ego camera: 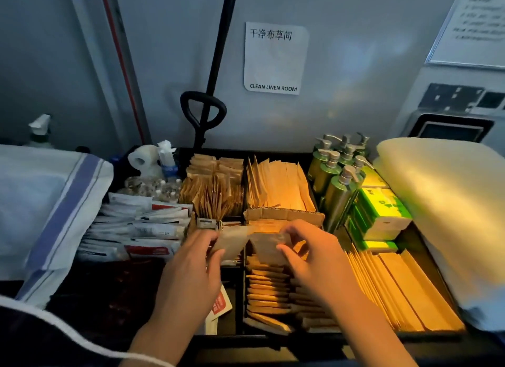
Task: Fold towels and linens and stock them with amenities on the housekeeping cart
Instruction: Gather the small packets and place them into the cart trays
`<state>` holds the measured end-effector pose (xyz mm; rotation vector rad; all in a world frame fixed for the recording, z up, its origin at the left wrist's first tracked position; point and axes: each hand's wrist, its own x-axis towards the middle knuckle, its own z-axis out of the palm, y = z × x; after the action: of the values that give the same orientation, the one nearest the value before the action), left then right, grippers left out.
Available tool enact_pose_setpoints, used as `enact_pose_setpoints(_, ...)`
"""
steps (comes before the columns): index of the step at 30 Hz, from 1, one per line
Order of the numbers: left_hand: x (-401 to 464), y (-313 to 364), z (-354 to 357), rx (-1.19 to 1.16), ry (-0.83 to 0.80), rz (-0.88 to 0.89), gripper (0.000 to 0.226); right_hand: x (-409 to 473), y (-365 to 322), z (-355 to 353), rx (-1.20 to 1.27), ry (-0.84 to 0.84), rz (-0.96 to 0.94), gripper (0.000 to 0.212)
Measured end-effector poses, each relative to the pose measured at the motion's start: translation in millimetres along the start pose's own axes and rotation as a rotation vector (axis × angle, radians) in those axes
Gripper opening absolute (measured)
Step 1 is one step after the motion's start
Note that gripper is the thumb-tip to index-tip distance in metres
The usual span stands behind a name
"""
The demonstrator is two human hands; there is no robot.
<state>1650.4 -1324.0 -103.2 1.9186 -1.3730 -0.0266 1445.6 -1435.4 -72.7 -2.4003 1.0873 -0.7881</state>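
The top tray of the housekeeping cart (240,290) is split into black compartments full of amenities. My left hand (191,265) pinches a pale brown paper packet (232,241) at the middle of the tray. My right hand (314,254) grips a second brown packet (266,250) just to the right, over a row of flat kraft packets (267,292). The two packets touch or overlap between my hands. A folded cream towel (448,202) lies at the cart's right side, and folded white linen with a blue stripe (54,210) lies at its left.
Green pump bottles (336,175) and green tissue boxes (382,210) stand at the back right. White sachets (136,230) fill the left compartment, kraft packets (278,186) the back ones. A black handle (203,112) leans on the wall under a "CLEAN LINEN ROOM" sign (274,57).
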Motion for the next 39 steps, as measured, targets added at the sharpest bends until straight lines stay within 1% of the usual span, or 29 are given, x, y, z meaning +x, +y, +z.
enact_pose_setpoints(4, 3, 6, 6, -0.041, 0.019, 0.006, 0.027, 0, 11, 4, 0.011, 0.006, 0.002, 0.026)
enact_pose_setpoints(7, 4, 6, 10, -0.131, 0.032, 0.012, 0.035, 3, 20, 14, -0.021, -0.071, 0.029, 0.025)
enact_pose_setpoints(12, 2, 4, 18, -0.214, 0.004, 0.016, 0.033, 4, 31, 27, -0.134, -0.203, 0.004, 0.019)
enact_pose_setpoints(15, 2, 4, 22, -0.237, -0.003, 0.033, 0.029, 4, 35, 20, -0.084, -0.141, -0.022, 0.02)
enact_pose_setpoints(17, 3, 4, 24, -0.252, -0.008, 0.054, 0.028, 5, 36, 14, -0.042, -0.131, -0.052, 0.015)
enact_pose_setpoints(19, 4, 6, 26, -0.273, -0.004, 0.084, 0.027, 8, 37, 13, -0.06, -0.205, -0.066, 0.01)
enact_pose_setpoints(21, 8, 8, 30, -0.295, 0.004, 0.101, 0.027, 8, 39, 16, -0.119, -0.296, -0.04, 0.013)
enact_pose_setpoints(23, 13, 8, 35, -0.315, -0.025, 0.081, 0.026, 7, 42, 21, -0.166, -0.336, -0.018, 0.017)
enact_pose_setpoints(25, 16, 9, 41, -0.321, -0.09, 0.081, 0.029, 4, 46, 25, -0.153, -0.313, -0.009, 0.017)
enact_pose_setpoints(28, 17, 8, 48, -0.302, -0.124, 0.099, 0.038, 0, 49, 21, -0.059, -0.195, 0.051, 0.005)
enact_pose_setpoints(30, 17, 5, 51, -0.326, -0.132, 0.066, 0.041, -1, 51, 17, -0.007, -0.111, 0.062, 0.015)
enact_pose_setpoints(32, 18, 2, 51, -0.344, -0.136, 0.029, 0.042, -2, 51, 12, 0.036, -0.061, 0.03, 0.021)
enact_pose_setpoints(35, 19, 4, 50, -0.355, -0.11, 0.044, 0.047, 0, 47, 9, 0.104, -0.061, -0.048, 0.034)
enact_pose_setpoints(37, 25, 10, 49, -0.344, -0.103, 0.08, 0.047, 3, 43, 9, 0.136, -0.052, -0.091, 0.029)
enact_pose_setpoints(39, 34, 14, 48, -0.332, -0.097, 0.108, 0.042, 6, 41, 11, 0.136, -0.017, -0.102, 0.021)
